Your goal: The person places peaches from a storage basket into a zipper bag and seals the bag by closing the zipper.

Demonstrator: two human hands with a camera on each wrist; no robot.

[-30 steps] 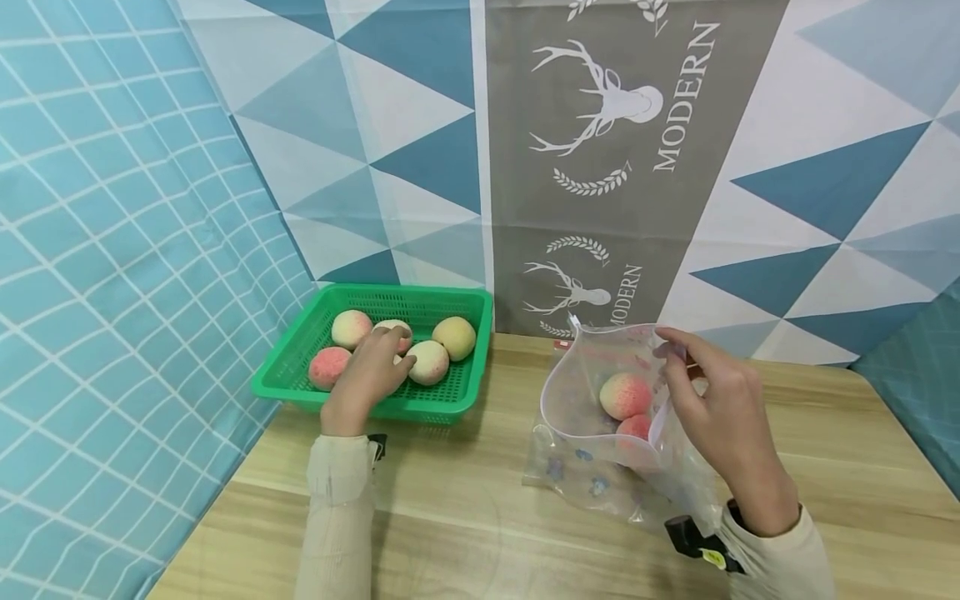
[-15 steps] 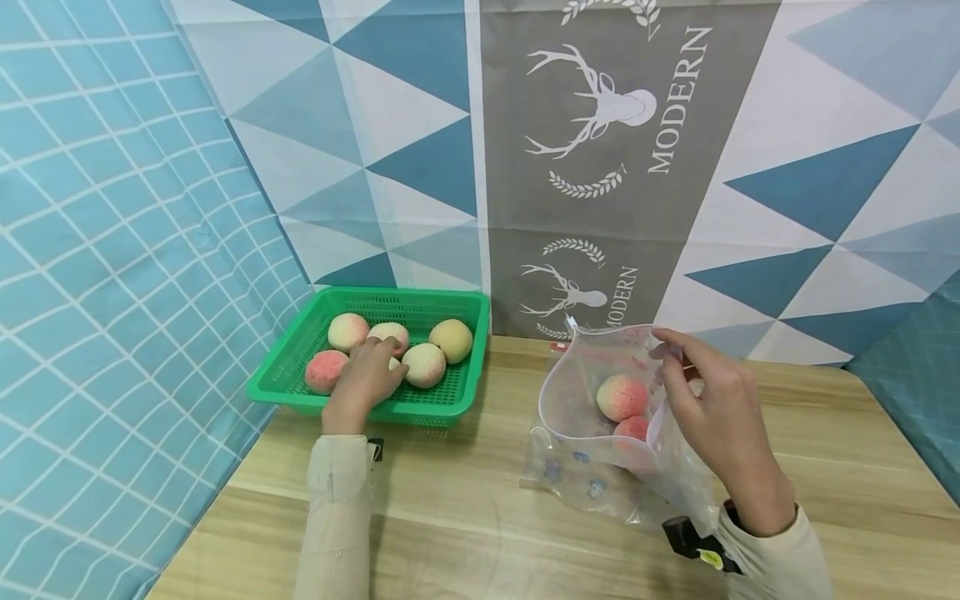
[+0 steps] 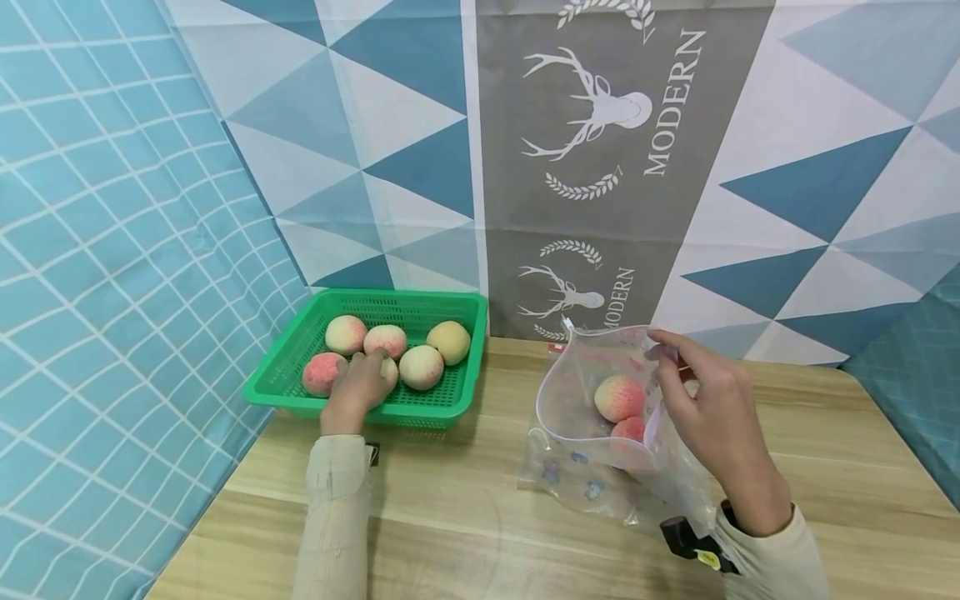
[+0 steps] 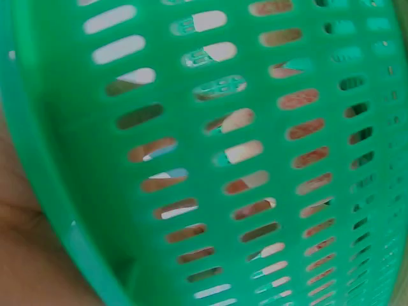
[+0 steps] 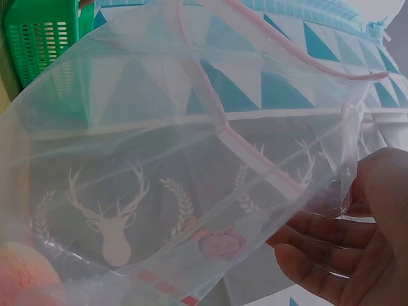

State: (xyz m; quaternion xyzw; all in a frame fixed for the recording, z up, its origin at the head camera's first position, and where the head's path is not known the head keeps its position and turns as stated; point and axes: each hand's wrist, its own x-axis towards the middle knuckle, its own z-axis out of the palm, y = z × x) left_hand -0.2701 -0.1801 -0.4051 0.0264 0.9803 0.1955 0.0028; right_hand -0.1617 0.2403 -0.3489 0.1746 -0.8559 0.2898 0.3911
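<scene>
In the head view my left hand [image 3: 356, 388] reaches over the near wall of a green plastic basket [image 3: 480, 350], its fingers curled round a pale peach [image 3: 388, 374] that they partly cover. Around it lie several other peaches, among them a red peach [image 3: 321, 373] and a yellowish peach [image 3: 449, 342]. My right hand [image 3: 712, 400] pinches the rim of a clear zip bag [image 3: 558, 454], whose mouth is held wide. Two pink-and-cream peaches [image 3: 619, 398] sit inside the bag. Close up in the left wrist view, the slotted basket wall [image 4: 191, 166] hides most of the left hand.
Both basket and bag stand on a wooden table [image 3: 450, 517]. Behind them hangs a patterned cloth [image 3: 420, 167] with triangles and deer heads, and a blue checked cloth [image 3: 112, 275] covers the left side. Each wrist carries a small black camera [image 3: 678, 537].
My left hand has sunk a little lower into the basket and drawn its fingers in around the pale peach. The right hand keeps hold of the bag's rim; the whole head view has shifted slightly.
</scene>
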